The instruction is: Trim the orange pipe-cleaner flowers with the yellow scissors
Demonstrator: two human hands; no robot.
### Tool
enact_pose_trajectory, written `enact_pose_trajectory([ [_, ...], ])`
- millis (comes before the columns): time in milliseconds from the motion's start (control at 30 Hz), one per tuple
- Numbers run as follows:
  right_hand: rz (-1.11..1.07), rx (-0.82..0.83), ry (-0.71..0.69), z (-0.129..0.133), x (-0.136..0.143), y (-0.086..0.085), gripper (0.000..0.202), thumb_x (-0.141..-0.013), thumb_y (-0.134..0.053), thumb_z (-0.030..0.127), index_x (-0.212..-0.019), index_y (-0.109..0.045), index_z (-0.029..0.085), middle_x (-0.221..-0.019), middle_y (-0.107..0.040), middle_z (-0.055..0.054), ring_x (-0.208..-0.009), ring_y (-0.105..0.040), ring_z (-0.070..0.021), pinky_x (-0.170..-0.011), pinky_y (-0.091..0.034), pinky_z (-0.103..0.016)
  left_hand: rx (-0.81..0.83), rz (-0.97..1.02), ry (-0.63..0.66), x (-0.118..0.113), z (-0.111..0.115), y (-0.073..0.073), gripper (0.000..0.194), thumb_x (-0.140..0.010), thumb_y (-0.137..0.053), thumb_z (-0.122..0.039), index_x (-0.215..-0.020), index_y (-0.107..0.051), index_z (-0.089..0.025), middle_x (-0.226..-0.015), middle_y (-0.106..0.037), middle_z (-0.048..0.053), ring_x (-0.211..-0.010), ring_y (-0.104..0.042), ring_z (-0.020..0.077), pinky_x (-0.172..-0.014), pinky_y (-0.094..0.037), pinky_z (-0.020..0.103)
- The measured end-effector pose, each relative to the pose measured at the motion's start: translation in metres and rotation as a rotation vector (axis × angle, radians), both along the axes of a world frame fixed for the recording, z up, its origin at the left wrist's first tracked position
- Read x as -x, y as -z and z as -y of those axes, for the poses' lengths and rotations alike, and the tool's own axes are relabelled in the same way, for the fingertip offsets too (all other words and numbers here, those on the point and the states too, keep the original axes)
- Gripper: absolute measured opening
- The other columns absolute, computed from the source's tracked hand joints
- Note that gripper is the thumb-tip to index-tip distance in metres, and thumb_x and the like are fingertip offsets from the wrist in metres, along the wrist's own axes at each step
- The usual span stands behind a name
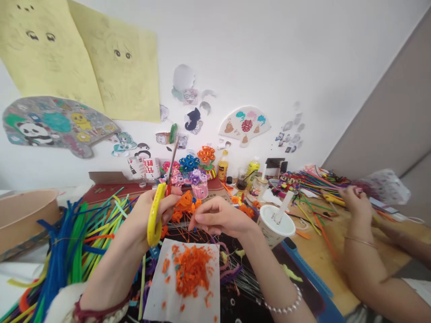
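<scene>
My left hand [163, 206] is closed around the yellow handle of a pair of scissors [155, 215], whose blades point up. Beside it, my right hand [218, 216] is bent with its fingertips together; whatever they hold is too small to make out. Orange fuzzy flower pieces [183, 202] show between and behind the two hands. Below them lies a white paper sheet [156, 289] carrying a heap of orange fuzz clippings [193, 271].
Bundles of pipe cleaners [77, 242] lie at the left. A lidded cup [278, 222] stands right of my right hand. Finished flowers [189, 165] and bottles [222, 167] line the wall. Another person's hands [358, 204] work at the far right.
</scene>
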State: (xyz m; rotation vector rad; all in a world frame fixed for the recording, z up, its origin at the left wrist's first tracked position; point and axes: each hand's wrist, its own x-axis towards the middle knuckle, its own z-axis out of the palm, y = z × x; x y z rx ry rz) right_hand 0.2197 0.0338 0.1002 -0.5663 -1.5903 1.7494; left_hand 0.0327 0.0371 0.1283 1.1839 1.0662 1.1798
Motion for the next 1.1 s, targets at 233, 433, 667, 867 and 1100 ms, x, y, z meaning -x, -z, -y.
enact_pose_trajectory([
  [233,0.01,0.089,-0.03,-0.001,-0.003,0.002,0.022,-0.079,-0.074,0.03,-0.079,-0.076,0.008,-0.05,-0.056,0.004,-0.032,-0.039,-0.0005,-0.031,-0.022,-0.015,-0.024,0.036,-0.031,0.004,-0.005,0.002,0.026,-0.058,-0.071,-0.033,-0.077,-0.06,-0.018,-0.029,-0.039,-0.014,-0.031,-0.03,0.0026,-0.035,-0.023,0.015],
  [433,0.024,0.188,-0.103,-0.002,-0.004,0.006,0.025,-0.074,-0.078,0.032,-0.073,-0.074,0.008,-0.047,-0.059,0.003,-0.028,-0.038,-0.0006,-0.029,-0.024,-0.014,-0.06,0.06,-0.046,0.016,-0.004,-0.002,0.024,-0.059,-0.074,-0.031,-0.074,-0.061,-0.019,-0.034,-0.039,-0.014,-0.034,-0.031,0.0021,-0.036,-0.025,0.014],
  [667,0.122,0.234,-0.14,-0.003,-0.008,0.009,0.028,-0.076,-0.076,0.035,-0.069,-0.073,0.007,-0.045,-0.059,0.003,-0.029,-0.039,-0.0019,-0.029,-0.024,-0.015,-0.095,0.056,-0.115,0.028,0.0,-0.011,0.023,-0.056,-0.076,-0.029,-0.07,-0.061,-0.02,-0.041,-0.042,-0.013,-0.036,-0.029,0.0012,-0.037,-0.024,0.014],
  [867,0.164,0.072,0.015,0.006,-0.008,-0.009,0.02,-0.076,-0.077,0.03,-0.072,-0.072,0.011,-0.067,-0.068,-0.002,-0.048,-0.054,-0.005,-0.042,-0.039,-0.015,-0.114,0.064,-0.186,0.037,0.004,-0.014,0.027,-0.056,-0.077,-0.035,-0.074,-0.061,-0.021,-0.038,-0.039,-0.013,-0.037,-0.029,0.0029,-0.038,-0.021,0.016],
  [1100,0.227,-0.13,0.531,0.022,0.003,-0.025,0.031,-0.078,-0.071,0.043,-0.076,-0.072,0.011,-0.053,-0.063,0.0,-0.039,-0.055,-0.0069,-0.037,-0.04,-0.015,-0.162,0.029,-0.26,0.044,0.003,-0.012,0.03,-0.061,-0.072,-0.045,-0.077,-0.059,-0.023,-0.035,-0.034,-0.014,-0.038,-0.027,0.0057,-0.041,-0.023,0.018],
])
